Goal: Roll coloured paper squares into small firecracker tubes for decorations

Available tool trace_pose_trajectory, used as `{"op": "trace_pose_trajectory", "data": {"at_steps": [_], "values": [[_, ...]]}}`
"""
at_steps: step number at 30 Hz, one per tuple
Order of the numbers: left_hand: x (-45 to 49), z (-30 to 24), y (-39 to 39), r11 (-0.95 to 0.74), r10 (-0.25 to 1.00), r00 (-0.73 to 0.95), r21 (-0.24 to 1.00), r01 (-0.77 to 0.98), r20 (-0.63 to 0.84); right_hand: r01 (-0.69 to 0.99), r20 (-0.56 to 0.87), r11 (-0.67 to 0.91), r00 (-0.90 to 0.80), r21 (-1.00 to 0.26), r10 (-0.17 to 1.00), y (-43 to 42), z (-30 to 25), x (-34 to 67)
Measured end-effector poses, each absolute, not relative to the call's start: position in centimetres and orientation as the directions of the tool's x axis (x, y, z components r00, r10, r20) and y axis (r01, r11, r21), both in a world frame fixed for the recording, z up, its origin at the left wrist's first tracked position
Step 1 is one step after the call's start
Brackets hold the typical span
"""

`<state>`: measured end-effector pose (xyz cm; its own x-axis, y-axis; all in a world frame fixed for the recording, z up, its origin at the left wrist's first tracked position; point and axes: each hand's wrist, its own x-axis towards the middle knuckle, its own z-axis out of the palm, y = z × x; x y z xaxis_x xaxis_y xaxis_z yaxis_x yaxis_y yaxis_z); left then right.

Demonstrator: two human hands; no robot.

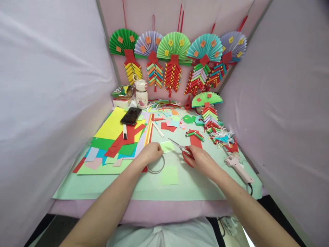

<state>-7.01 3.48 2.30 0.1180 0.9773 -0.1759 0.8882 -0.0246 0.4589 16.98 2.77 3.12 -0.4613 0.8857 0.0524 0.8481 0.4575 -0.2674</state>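
Note:
My left hand (153,152) is closed in a pinch on the left end of a small light green paper piece (168,146). A silvery bangle (156,171) hangs at that wrist. My right hand (199,158) grips a pair of scissors (188,159) by the red handles. Their blades point left and away from me, with the tips close to the right edge of the held paper. On the table below lies a light green paper square (170,175). Beyond the scissors, several red and green paper rolls (194,134) rest near a red paper strip (196,141).
Coloured paper sheets (105,129) cover the left side, with a black phone (131,116) on top. A glue gun (239,167) lies at right, beside paper scraps (223,135). A bottle (141,94) stands at the back. Paper fan ornaments (173,44) hang behind, between white cloth walls.

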Motion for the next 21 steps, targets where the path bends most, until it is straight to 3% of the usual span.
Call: {"op": "trace_pose_trajectory", "data": {"at_steps": [6, 21], "values": [[-7.0, 2.4, 3.5, -0.014, 0.975, 0.116, 0.468, 0.883, -0.188, 0.845, 0.119, 0.509, -0.496, -0.165, 0.860, 0.5, 2.1, 18.3], [-6.9, 2.3, 3.6, -0.009, 0.979, 0.109, 0.495, 0.869, -0.172, 0.815, 0.093, 0.531, -0.525, -0.233, 0.846, 0.6, 1.8, 16.7]]}}
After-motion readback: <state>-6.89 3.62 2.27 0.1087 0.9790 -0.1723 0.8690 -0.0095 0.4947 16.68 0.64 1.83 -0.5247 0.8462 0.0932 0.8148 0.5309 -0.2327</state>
